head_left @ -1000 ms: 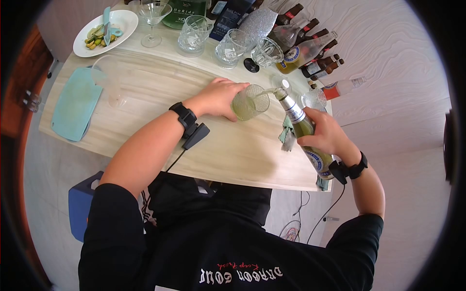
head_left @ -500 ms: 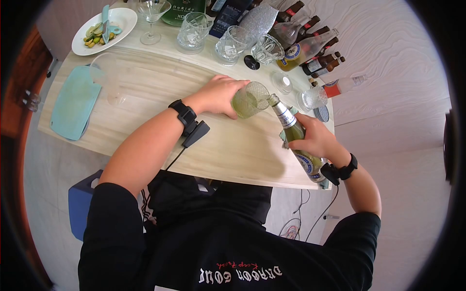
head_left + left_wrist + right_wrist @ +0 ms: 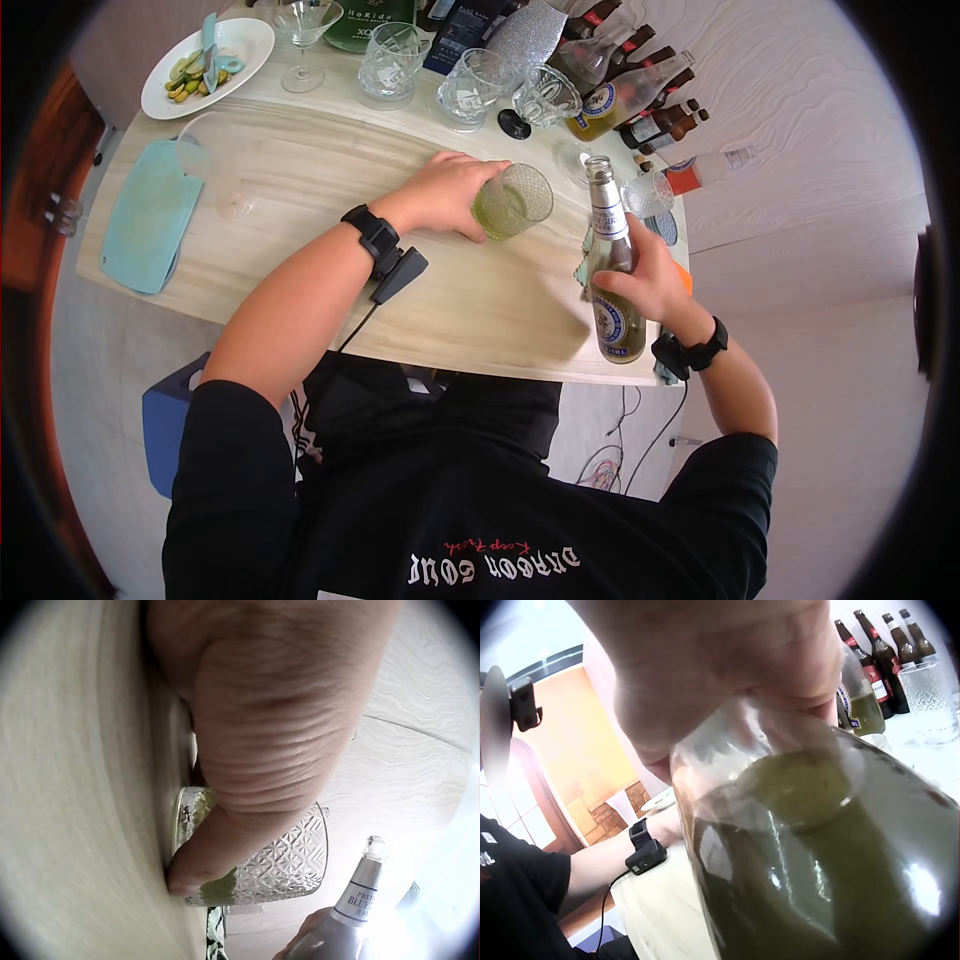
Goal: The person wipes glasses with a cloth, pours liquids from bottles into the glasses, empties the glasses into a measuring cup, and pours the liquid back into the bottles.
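Note:
My left hand [image 3: 448, 198] grips the lower part of a diamond-patterned glass [image 3: 520, 200] on the wooden table. Green-yellow liquid fills the bottom of it. In the left wrist view, the thumb crosses the side of the glass [image 3: 281, 862]. With my right hand [image 3: 652, 275] I hold a beer bottle [image 3: 616, 325] by its body, nearly upright, to the right of the glass. Its neck carries a silver label and its mouth is uncapped. Greenish liquid shows inside the bottle [image 3: 802, 885] in the right wrist view; my palm hides part of it.
Several glasses [image 3: 392, 65] and bottles [image 3: 620, 100] line the table's back edge. At the far left are a white plate [image 3: 258, 50] with cut fruit and tongs, a teal cutting board [image 3: 150, 220] and a clear container [image 3: 228, 180]. A patterned glass [image 3: 650, 193] stands beyond my right hand.
The bottle has tipped back from leaning over the glass to nearly upright, its neck moving right, and the stream into the glass has stopped. My left hand stays on the glass.

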`<action>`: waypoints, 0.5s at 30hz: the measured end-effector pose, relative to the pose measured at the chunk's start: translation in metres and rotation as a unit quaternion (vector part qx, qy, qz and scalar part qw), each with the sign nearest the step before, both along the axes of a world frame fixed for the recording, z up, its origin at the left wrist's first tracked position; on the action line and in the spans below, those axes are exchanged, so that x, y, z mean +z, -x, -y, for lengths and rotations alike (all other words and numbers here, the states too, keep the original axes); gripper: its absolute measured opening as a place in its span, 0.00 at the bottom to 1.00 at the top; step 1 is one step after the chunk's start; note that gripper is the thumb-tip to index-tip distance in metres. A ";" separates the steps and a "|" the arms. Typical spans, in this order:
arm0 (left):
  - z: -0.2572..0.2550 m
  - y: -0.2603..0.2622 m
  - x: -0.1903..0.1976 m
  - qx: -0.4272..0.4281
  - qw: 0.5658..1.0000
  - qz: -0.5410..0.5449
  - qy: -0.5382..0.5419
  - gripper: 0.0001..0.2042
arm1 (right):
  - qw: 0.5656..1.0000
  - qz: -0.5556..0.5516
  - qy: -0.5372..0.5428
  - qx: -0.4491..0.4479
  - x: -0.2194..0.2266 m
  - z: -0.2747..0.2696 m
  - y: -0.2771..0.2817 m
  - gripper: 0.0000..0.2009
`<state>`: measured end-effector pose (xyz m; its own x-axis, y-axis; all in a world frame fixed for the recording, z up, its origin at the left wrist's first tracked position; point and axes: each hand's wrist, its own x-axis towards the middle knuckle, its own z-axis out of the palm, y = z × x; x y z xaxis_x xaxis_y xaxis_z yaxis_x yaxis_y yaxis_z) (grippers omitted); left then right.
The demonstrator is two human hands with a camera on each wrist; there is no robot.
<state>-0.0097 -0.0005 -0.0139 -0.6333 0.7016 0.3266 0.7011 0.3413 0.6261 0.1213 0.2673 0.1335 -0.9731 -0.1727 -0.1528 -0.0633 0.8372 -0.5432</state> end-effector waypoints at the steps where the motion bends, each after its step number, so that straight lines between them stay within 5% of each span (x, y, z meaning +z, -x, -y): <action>1: 0.000 -0.001 0.000 0.001 1.000 0.001 -0.002 0.52 | 1.000 -0.016 0.004 0.003 0.000 -0.001 0.000 0.29; 15: 0.000 -0.001 0.004 -0.004 1.000 0.007 0.001 0.51 | 0.997 -0.033 0.053 -0.039 0.005 0.000 -0.003 0.28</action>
